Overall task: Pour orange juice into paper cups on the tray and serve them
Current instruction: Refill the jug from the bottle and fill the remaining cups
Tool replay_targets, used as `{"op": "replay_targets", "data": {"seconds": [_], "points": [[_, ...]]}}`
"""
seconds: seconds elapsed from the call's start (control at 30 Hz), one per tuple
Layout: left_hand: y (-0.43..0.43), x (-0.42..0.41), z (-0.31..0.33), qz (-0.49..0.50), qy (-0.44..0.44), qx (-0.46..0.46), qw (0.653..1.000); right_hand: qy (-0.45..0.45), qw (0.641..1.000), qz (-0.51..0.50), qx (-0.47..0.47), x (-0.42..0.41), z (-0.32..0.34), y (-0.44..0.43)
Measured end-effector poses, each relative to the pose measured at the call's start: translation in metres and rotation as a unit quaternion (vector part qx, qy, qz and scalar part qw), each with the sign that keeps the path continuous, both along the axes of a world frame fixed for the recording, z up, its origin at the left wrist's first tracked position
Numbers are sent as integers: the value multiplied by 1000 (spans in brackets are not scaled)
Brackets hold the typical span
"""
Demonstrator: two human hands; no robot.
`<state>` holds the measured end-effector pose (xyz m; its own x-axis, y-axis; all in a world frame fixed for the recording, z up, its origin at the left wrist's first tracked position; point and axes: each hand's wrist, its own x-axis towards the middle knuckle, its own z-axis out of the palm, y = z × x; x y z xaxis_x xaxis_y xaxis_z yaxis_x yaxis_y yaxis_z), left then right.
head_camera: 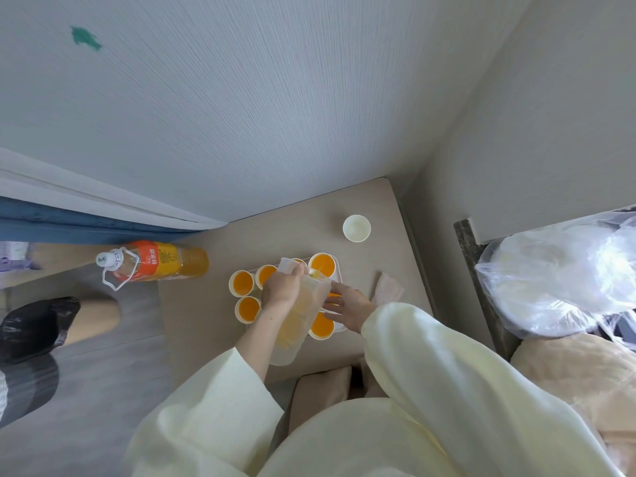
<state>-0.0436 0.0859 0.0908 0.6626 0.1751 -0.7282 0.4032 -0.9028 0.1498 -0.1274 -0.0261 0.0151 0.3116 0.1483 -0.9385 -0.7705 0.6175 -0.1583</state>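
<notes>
Left hand [282, 287] gripped our jug [299, 315], tipped over the tray's [339, 274] far-corner cup [322, 264]; right hand [347, 306] lay flat. Nearly full: we feared overflow.

Left hand [282, 287] grips the pitcher [297, 325] with curled fingers; right hand [347, 306] is extended, fingers straight, both forearms reaching forward.

The cups [247, 320] are white with orange juice [242, 282]. The left bottle [155, 265] has an orange and yellow label [156, 261]. The sleeves [430, 356] are pale yellow. The wall [241, 115] is white with thin lines and a green spot [85, 37].
</notes>
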Motion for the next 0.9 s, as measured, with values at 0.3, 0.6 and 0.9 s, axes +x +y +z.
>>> {"op": "replay_targets", "data": {"seconds": [0.3, 0.6, 0.9], "points": [[2, -1, 1, 5, -7, 2, 1000, 0, 1000, 0, -1, 0, 2, 1], [3, -2, 5, 12, -12, -7, 1000, -1, 1000, 4, 1, 0, 7, 2], [11, -13, 11, 38, -19, -11, 999, -9, 1000, 4, -11, -1, 13, 2]]}}
